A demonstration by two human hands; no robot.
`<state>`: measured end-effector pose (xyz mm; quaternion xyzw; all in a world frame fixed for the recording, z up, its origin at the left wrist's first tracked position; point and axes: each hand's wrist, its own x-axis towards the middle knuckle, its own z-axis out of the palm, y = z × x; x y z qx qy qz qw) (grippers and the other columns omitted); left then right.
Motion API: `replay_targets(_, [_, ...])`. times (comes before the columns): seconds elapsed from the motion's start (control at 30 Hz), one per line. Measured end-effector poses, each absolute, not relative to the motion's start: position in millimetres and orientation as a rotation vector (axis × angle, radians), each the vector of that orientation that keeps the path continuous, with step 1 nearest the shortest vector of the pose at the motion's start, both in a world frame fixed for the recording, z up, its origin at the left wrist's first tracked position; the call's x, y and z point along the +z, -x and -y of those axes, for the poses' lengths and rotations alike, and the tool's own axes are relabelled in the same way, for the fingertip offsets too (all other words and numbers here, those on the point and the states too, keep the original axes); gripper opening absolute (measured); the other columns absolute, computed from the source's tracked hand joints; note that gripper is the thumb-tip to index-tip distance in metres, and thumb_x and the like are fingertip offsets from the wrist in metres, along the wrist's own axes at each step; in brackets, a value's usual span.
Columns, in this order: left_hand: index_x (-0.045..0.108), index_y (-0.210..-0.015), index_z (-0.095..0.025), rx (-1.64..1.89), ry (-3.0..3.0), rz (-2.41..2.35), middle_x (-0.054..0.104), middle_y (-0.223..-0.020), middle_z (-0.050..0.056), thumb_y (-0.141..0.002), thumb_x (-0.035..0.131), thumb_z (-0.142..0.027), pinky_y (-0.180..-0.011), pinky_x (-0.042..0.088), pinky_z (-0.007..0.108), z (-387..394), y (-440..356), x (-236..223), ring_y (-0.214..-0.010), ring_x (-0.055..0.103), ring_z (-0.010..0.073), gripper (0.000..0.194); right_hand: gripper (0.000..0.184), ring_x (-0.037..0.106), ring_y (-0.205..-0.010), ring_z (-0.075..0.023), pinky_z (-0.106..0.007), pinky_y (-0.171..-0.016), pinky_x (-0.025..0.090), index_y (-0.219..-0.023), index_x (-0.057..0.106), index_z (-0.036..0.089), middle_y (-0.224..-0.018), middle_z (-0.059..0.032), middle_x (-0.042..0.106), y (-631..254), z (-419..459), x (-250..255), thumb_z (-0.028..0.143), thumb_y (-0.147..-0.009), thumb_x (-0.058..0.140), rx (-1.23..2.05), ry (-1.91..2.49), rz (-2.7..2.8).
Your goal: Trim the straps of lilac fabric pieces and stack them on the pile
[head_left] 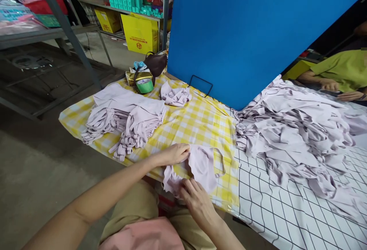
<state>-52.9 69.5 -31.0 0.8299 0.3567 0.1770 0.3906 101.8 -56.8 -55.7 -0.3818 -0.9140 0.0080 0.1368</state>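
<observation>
A pale lilac strappy garment lies spread in front of me at the table's near edge; a thin strap loops out on its right side. The fingers of my left hand are closed on its upper left edge. Lower down, my right hand pinches its near edge, with the fingertips partly hidden by the cloth. To the left sits a thick stack of matching garments, straps hanging toward me. One crumpled lilac piece rests beyond it.
A yellow checked cloth covers my part of the table. On the right, a large loose heap of lilac garments lies on a white gridded cloth. A tall blue panel rises behind. Green tape stands back left. A co-worker's hands are far right.
</observation>
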Motion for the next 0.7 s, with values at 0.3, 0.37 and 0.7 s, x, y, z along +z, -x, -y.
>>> replay_targets(0.3, [0.048, -0.079, -0.018, 0.476, -1.996, -0.961, 0.051, -0.066, -0.003, -0.087, 0.036, -0.025, -0.057, 0.031, 0.022, -71, 50, -11, -0.060, 0.046, 0.0119, 0.017, 0.019, 0.061, -0.064, -0.0145, -0.022, -0.054, 0.040, -0.074, 0.059, 0.017, -0.078, -0.0044, 0.063, -91, 16, -31, 0.010, -0.086, 0.045, 0.199, 1.801, 2.366])
replay_targets(0.37, [0.049, -0.080, -0.019, 0.525, -2.007, -0.968, 0.051, -0.066, -0.003, -0.087, 0.035, -0.024, -0.057, 0.031, 0.022, -71, 53, 0, -0.060, 0.046, 0.0117, 0.017, 0.019, 0.064, -0.065, -0.0174, -0.024, -0.052, 0.038, -0.075, 0.060, 0.016, -0.076, -0.0068, 0.066, -93, 9, -27, 0.011, -0.086, 0.046, 0.081, 1.993, 2.389])
replay_targets(0.7, [0.050, -0.077, -0.019, 0.635, -1.975, -1.138, 0.051, -0.064, -0.003, -0.087, 0.036, -0.027, -0.057, 0.032, 0.022, -87, 68, 11, -0.061, 0.048, 0.0129, 0.019, 0.034, 0.063, -0.087, -0.0212, -0.031, -0.071, 0.044, -0.111, 0.053, 0.017, -0.108, -0.0120, 0.063, -125, 31, 0, 0.004, -0.081, 0.046, -0.015, 1.844, 2.728])
